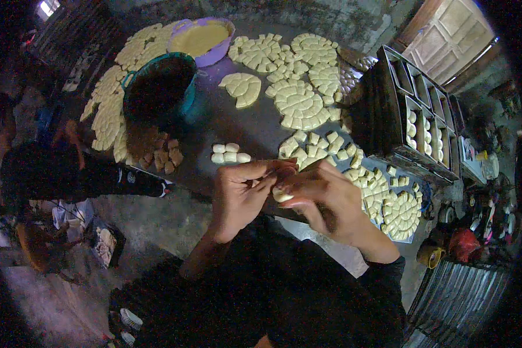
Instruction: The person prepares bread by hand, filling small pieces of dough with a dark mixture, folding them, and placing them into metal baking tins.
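Observation:
Over the table's near edge my two hands meet around a small pale piece of dough. My right hand is closed on it, with the thumb beneath and the fingers curled over the top. From the other side, the fingers of my left hand are pinched together against the same piece; their tips are partly hidden. Just beyond my left hand sit several smooth, shaped dough pieces in a tight group. Loose cut dough chunks lie past my right hand.
Scored dough slabs cover much of the dark table. A teal basin and a purple tub stand at the back left, near brown pieces. Stacked dark trays holding dough rise at right. Another person is at left.

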Demonstrator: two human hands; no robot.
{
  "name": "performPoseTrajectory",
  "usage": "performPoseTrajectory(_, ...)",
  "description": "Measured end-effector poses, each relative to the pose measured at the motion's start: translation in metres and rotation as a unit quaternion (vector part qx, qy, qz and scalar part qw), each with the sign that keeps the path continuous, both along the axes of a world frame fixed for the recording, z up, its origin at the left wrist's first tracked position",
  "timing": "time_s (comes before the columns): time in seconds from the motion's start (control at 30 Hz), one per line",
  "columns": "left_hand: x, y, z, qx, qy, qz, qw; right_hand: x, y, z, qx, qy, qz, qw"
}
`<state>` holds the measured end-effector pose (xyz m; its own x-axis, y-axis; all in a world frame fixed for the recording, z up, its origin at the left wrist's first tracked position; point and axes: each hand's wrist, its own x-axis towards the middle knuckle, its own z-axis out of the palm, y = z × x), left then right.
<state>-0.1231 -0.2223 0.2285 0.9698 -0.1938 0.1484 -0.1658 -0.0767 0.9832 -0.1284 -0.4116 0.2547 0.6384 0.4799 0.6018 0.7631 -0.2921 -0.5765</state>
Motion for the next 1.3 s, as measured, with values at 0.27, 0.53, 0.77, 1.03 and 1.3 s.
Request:
performPoseTrajectory(0.27,0.014,0.019,-0.016,-0.166,-0.157,-0.110,0.967,0.011,0.015,0.016,0.045,0.080,-0.067,0.994)
performPoseTrajectory(0.53,0.044,0.042,-0.051,-0.450,0.090,-0.104,0.882,0.049,0.060,0.013,-0.014,0.091,-0.006,0.996)
performPoseTrajectory(0.77,0.100,0.094,-0.076,-0.489,0.225,-0.173,0.825,0.108,0.104,-0.015,-0.173,0.070,-0.110,0.976)
performPoseTrajectory(1.03,0.164,0.100,-0.187,-0.180,0.209,-0.090,0.957,0.172,0.133,-0.112,0.140,0.526,-0.116,0.831)
performPoseTrajectory(1.3,0.182,0.160,-0.245,0.137,0.014,-0.054,0.989,0.145,0.115,-0.220,-0.075,0.337,-0.301,0.889)
